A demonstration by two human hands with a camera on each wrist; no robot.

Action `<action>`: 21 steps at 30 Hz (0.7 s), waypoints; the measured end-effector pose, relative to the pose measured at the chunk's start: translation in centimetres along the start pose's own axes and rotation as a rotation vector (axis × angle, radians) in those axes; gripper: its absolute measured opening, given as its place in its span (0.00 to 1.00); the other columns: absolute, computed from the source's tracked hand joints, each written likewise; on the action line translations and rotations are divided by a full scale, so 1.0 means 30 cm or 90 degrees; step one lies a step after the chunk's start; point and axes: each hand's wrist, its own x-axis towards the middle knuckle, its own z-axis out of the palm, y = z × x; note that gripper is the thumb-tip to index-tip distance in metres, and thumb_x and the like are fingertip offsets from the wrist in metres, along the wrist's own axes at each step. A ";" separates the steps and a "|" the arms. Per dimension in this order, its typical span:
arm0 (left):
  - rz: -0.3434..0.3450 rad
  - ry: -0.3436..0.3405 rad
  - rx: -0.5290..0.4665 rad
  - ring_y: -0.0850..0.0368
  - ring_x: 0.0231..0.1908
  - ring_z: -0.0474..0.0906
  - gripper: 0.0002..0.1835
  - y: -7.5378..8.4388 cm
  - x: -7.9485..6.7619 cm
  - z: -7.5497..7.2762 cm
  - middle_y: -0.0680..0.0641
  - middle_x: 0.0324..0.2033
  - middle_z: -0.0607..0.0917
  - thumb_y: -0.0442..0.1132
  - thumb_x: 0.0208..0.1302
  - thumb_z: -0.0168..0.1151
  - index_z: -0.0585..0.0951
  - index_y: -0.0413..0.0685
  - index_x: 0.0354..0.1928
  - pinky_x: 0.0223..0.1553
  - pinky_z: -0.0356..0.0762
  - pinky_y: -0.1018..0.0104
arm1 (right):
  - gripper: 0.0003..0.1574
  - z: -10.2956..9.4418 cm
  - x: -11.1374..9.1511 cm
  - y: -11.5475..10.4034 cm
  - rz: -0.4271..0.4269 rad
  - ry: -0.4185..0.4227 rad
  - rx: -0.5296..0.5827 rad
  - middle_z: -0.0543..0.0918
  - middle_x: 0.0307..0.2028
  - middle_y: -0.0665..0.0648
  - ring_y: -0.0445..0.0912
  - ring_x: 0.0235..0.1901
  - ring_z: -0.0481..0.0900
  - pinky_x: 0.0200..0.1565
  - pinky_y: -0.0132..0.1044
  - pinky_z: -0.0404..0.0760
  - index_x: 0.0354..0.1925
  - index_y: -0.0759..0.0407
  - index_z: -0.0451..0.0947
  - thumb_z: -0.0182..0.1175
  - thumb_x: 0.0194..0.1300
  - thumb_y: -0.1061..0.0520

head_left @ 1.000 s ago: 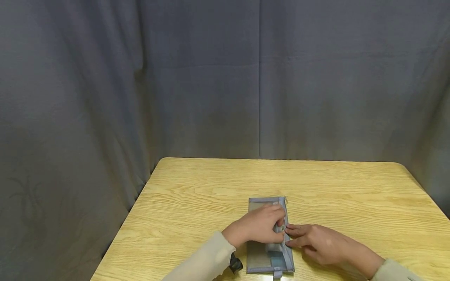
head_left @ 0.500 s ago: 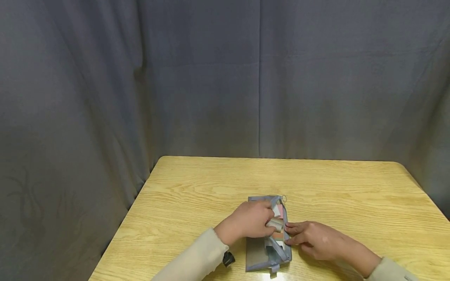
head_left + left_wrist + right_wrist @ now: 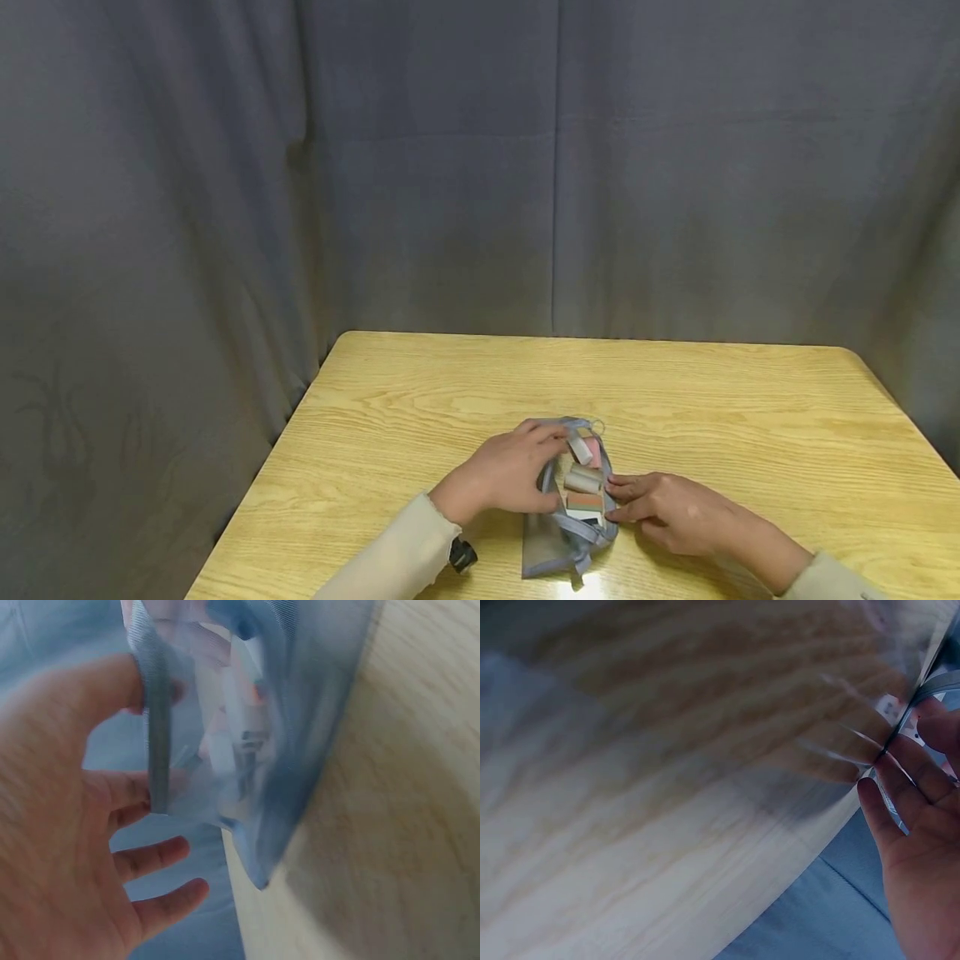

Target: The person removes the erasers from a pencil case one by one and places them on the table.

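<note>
A grey-blue zippered mesh pouch [image 3: 543,546] lies on the table with its mouth spread apart. My left hand [image 3: 506,471] grips the left rim of the mouth; in the left wrist view its thumb and a finger are at the band of the pouch [image 3: 277,802], other fingers apart. At the right rim, my right hand [image 3: 678,512] pinches the edge between thumb and fingers. Inside show a white block [image 3: 580,448], a pink block [image 3: 593,452], beige rolls [image 3: 583,478], an orange-and-green block [image 3: 584,502] and a white-and-dark piece [image 3: 585,517].
The light wood table [image 3: 420,400] extends around the pouch on all sides. Behind it hangs a grey curtain [image 3: 450,208]. A small ring [image 3: 598,427] is at the pouch's far end, and a black wrist device [image 3: 462,554] shows under the left sleeve.
My left hand has moved left, drawing the pouch's left rim with it. The mouth has widened and the things inside have come into view. The right hand has barely moved.
</note>
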 end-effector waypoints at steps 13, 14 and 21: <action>-0.008 0.006 -0.207 0.50 0.72 0.63 0.35 -0.029 -0.007 0.075 0.57 0.78 0.52 0.54 0.65 0.61 0.68 0.50 0.71 0.61 0.75 0.61 | 0.24 0.001 -0.009 0.001 -0.001 0.019 -0.001 0.82 0.58 0.62 0.59 0.59 0.80 0.52 0.51 0.83 0.55 0.52 0.86 0.67 0.63 0.67; -0.008 0.007 -0.214 0.50 0.72 0.63 0.35 -0.030 -0.008 0.079 0.57 0.78 0.52 0.54 0.65 0.61 0.67 0.49 0.71 0.61 0.75 0.61 | 0.23 0.002 -0.008 0.000 0.001 0.018 0.001 0.82 0.59 0.62 0.59 0.59 0.80 0.52 0.51 0.83 0.56 0.52 0.86 0.67 0.63 0.67; -0.022 -0.002 -0.242 0.52 0.66 0.70 0.37 -0.028 -0.009 0.099 0.56 0.78 0.49 0.56 0.68 0.59 0.63 0.49 0.73 0.53 0.77 0.68 | 0.24 0.001 -0.012 -0.002 0.008 0.006 0.005 0.81 0.60 0.63 0.60 0.61 0.79 0.52 0.50 0.83 0.57 0.53 0.85 0.66 0.63 0.67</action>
